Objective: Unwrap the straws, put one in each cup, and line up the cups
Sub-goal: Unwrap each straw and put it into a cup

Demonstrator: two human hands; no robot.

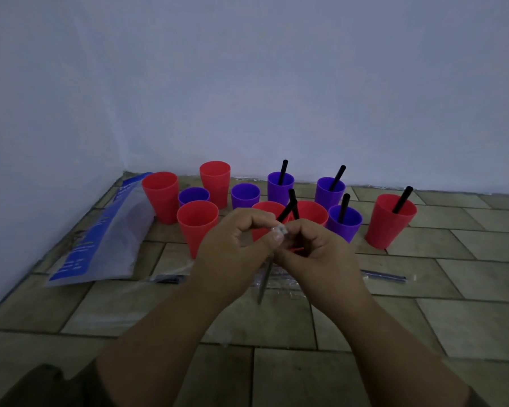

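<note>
Mid-unwrap: left hand (pixel 235 245) and right hand (pixel 312 254) are pinched together on one black straw (pixel 284 214), peeling its clear wrapper (pixel 278 230) off the top end, held up over the floor (pixel 306 377) in front of the cups so the straw can drop straight in. Cups counted: six red, five purple, eleven total, loosely clustered by the wall (pixel 276 69), not lined up. Five seem to hold straws: three purple, the far-right red cup (pixel 390 221), and apparently one middle red behind the hands. A wrapped straw (pixel 384 278) lies right, bag (pixel 100 236) left.
</note>
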